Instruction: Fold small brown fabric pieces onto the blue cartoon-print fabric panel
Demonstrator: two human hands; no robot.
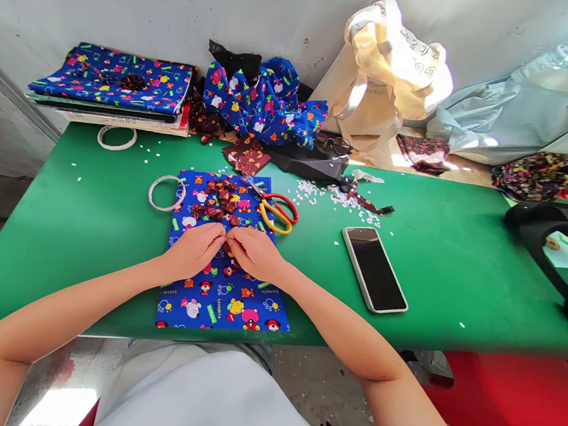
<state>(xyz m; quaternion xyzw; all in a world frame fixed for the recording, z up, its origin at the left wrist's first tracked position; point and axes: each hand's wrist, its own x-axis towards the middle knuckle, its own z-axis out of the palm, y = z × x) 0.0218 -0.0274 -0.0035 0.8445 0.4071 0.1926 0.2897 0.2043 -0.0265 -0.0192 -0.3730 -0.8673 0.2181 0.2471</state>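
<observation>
My left hand (194, 248) and my right hand (254, 254) meet fingertip to fingertip over a blue cartoon-print cloth (225, 301). Both are closed in a pinch; what lies between the fingers is too small and hidden to name. Small brown patterned scraps (222, 200) lie on the cloth just beyond the hands, and a few show beneath my right hand. Scissors with red and yellow handles (278, 214) rest across the cloth's upper right edge. A roll of white tape (167, 193) touches its upper left edge.
On the green table (102, 222) a phone (376, 270) lies to the right, near white paper bits (336, 194). Behind are folded blue cloth (121, 77), bunched blue cloth (264, 104), another tape roll (117, 138) and a cream bag (376, 94). A black object (549, 225) stands far right.
</observation>
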